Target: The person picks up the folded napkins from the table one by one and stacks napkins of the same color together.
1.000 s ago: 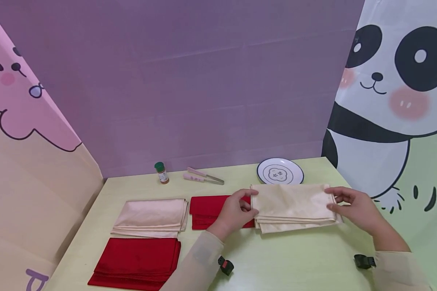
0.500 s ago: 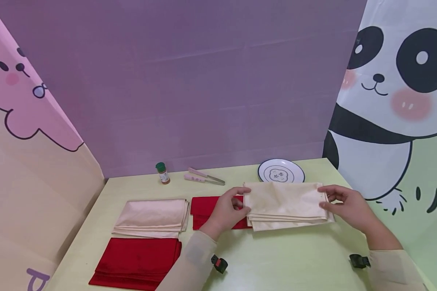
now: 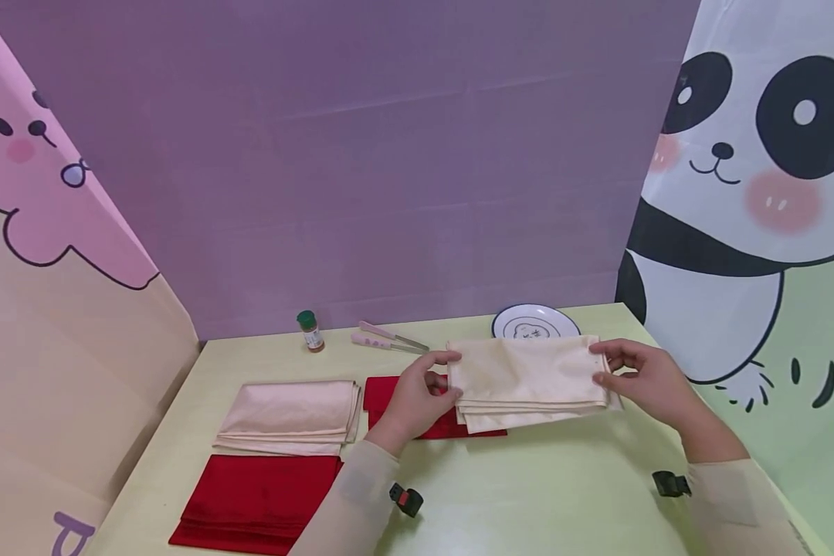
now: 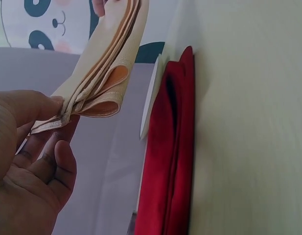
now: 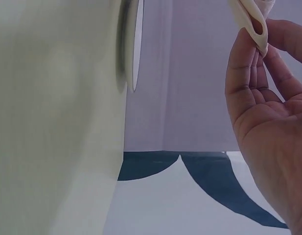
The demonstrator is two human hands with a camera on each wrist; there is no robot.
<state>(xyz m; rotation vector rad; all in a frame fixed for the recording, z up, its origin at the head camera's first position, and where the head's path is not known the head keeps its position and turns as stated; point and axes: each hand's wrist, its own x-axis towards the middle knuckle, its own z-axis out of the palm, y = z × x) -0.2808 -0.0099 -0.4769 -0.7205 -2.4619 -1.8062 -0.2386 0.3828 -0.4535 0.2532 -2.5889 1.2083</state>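
Observation:
A folded cream cloth [image 3: 528, 374] is held up by both hands above the table. My left hand [image 3: 417, 398] pinches its left edge between thumb and fingers, and my right hand [image 3: 646, 382] pinches the right edge. Seen from the left wrist, the layered folds of the cream cloth [image 4: 102, 63] stand apart from the folded red cloth [image 4: 165, 147] on the table. In the head view the raised cloth partly covers that red cloth [image 3: 382, 394]. The right wrist view has only a corner of the cream cloth [image 5: 253, 19] in the right hand's fingers [image 5: 241, 68].
To the left lie a folded pale pink cloth [image 3: 292, 409] and, nearer, a folded red cloth [image 3: 257, 498]. Along the back stand a green-capped jar [image 3: 310, 332], pink-handled tongs [image 3: 389, 337] and a blue-rimmed plate [image 3: 535, 318], partly covered by the raised cloth.
Both hands have carried the cream cloth leftward and slightly up in the head view. More of the red cloth's lower right edge now shows beneath it.

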